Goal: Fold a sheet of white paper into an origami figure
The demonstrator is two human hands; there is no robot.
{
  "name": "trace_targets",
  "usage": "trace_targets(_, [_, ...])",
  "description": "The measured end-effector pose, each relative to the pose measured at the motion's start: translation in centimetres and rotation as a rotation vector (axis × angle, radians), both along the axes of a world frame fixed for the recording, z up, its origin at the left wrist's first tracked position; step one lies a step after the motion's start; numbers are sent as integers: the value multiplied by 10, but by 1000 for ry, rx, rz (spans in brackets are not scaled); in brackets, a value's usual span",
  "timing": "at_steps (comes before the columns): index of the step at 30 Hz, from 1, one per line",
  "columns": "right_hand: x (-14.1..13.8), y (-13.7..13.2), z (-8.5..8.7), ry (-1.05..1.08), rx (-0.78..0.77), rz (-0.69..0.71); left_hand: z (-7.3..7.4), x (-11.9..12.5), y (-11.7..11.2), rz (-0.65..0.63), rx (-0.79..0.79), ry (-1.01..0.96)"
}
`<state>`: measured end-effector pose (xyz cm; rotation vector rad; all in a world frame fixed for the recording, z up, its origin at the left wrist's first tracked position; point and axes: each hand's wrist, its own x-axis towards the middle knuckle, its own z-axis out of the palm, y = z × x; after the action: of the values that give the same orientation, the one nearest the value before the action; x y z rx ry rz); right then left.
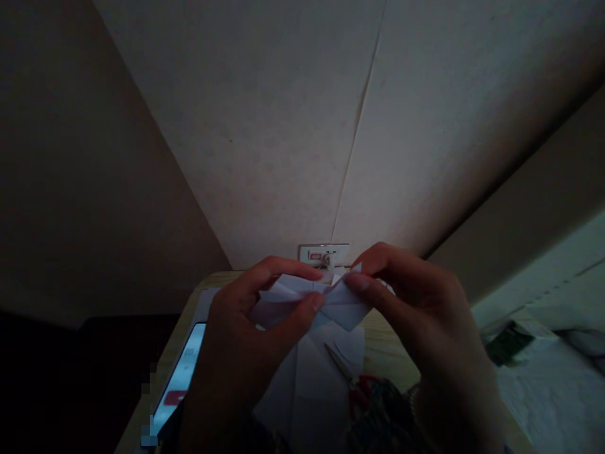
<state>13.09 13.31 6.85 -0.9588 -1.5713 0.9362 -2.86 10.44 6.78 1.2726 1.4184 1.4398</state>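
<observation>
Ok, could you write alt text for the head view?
The left hand and right hand hold folded paper above a wooden table. Below it lie a creased white sheet and red-handled scissors, with a lit phone to the left and a wall socket behind.

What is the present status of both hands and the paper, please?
Left hand and right hand pinching folded paper, one at each side. Paper raised above table. Red-handled scissors lie below, partly hidden by dark cloth.
</observation>
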Motion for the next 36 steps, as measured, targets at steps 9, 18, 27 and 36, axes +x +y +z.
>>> trace_targets(9, [-1,-1,0,-85,83,-67,-1,1,3,-39,-19,-12])
trace_targets(18, [0,-2,5,-78,67,-3,-5,4,2,36,79,45])
trace_targets(27, [-2,1,2,-169,69,14,-1,8,1,-14,50,-19])
trace_targets(36, [-2,-1,3,-165,94,-44,0,8,1,-91,10,27])
